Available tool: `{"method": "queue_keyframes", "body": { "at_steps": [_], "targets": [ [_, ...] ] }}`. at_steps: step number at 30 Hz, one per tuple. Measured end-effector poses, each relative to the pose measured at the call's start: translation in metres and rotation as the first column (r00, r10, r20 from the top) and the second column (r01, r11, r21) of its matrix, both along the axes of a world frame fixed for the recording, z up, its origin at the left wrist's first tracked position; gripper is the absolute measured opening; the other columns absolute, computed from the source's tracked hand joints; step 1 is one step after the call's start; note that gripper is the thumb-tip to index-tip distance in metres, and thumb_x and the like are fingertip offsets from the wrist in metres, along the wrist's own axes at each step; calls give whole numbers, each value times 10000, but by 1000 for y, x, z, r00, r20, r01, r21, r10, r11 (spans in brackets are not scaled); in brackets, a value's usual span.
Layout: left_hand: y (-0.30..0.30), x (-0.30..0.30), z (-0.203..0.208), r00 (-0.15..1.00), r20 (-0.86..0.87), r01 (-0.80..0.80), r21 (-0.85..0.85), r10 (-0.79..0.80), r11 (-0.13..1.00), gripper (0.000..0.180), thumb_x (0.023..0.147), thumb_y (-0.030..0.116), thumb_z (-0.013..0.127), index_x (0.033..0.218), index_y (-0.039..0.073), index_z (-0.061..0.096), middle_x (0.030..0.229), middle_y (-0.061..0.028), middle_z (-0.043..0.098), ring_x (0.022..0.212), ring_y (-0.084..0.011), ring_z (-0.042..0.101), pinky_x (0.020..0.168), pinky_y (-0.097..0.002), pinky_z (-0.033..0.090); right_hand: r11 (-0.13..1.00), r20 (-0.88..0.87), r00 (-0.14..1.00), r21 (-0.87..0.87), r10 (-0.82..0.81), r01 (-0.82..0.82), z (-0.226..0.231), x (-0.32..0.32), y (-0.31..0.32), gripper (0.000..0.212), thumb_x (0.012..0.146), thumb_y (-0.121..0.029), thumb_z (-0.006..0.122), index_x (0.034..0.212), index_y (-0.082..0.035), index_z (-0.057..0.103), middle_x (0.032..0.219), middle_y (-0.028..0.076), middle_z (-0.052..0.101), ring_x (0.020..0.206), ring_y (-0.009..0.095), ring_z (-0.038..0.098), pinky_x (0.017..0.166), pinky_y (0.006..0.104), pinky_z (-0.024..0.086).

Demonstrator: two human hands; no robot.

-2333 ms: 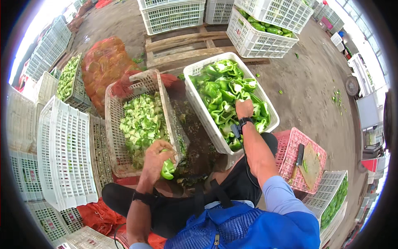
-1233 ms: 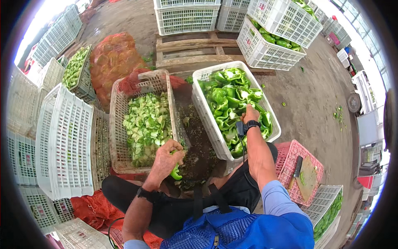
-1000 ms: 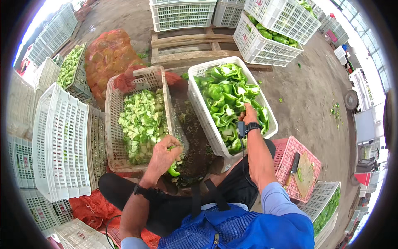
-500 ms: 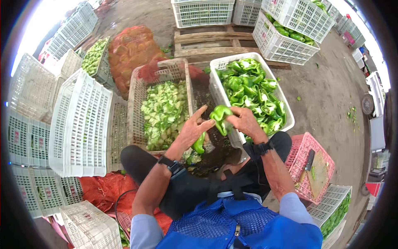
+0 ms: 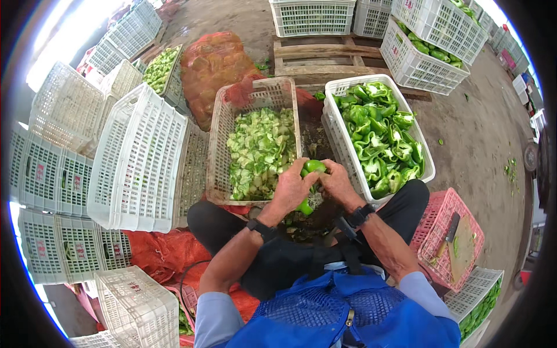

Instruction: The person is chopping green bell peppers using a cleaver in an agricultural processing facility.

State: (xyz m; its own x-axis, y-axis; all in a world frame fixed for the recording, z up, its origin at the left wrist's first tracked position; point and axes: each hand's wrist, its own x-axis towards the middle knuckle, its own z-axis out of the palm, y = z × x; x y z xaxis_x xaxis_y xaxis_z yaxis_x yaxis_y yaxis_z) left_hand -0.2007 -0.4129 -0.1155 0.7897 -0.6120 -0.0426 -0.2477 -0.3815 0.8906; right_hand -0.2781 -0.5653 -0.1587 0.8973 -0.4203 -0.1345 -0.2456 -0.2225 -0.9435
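Over the gap between two crates, both hands come together on a green bell pepper. My left hand is closed round its left side, and my right hand grips it from the right. Another green pepper shows just below my left hand; whether that hand also holds it, I cannot tell. To the right stands a white crate heaped with split green peppers. On the left, a dirty white crate contains pale green pepper cores and scraps.
A knife and a cutting board lie on an upturned pink crate at right. White crates are stacked at left. Behind are a red mesh sack, a wooden pallet and crates of peppers.
My hands, apart earlier with the right one holding an opened pepper by the right crate, now meet on a pepper. The view has shifted, so the scene sits farther right.
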Motion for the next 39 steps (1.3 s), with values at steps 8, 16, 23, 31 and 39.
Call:
{"method": "queue_keyframes", "body": {
  "at_steps": [8,16,23,31,39],
  "targets": [
    [6,14,34,962,-250,-109,24,112,994,378,967,223,649,1260,0,564,871,-178,698,648,-236,697,585,-383,553,990,210,976,-115,-60,85,16,20,22,298,821,-72,654,1111,-7,672,970,212,698,871,307,699,776,384,542],
    [30,47,19,726,-683,-429,-359,80,829,325,1016,283,576,1158,-8,554,773,-111,658,488,-182,611,409,-312,513,793,243,962,608,-127,-49,37,17,7,374,835,26,489,1164,38,668,995,61,693,747,101,605,592,241,481],
    [51,53,19,707,-694,-503,-361,134,785,255,1025,248,541,1123,14,562,834,-117,662,559,-190,633,462,-324,538,589,313,887,806,-338,-60,37,22,6,371,845,25,438,1156,30,641,952,97,637,668,170,576,513,277,454],
    [45,61,-2,744,-653,-521,-433,143,735,296,1042,308,515,1114,35,606,942,-106,677,730,-184,679,601,-310,553,981,340,935,-128,-97,149,31,56,1,253,951,-162,639,1129,15,665,867,117,696,746,155,675,658,299,540],
    [38,35,-12,947,-311,-215,-422,83,881,338,992,224,618,1225,-18,583,897,-37,669,646,-128,613,576,-297,506,967,178,966,-142,-187,214,35,50,49,298,859,-215,743,1020,17,646,741,140,667,635,174,636,619,359,527]
  ]
}}
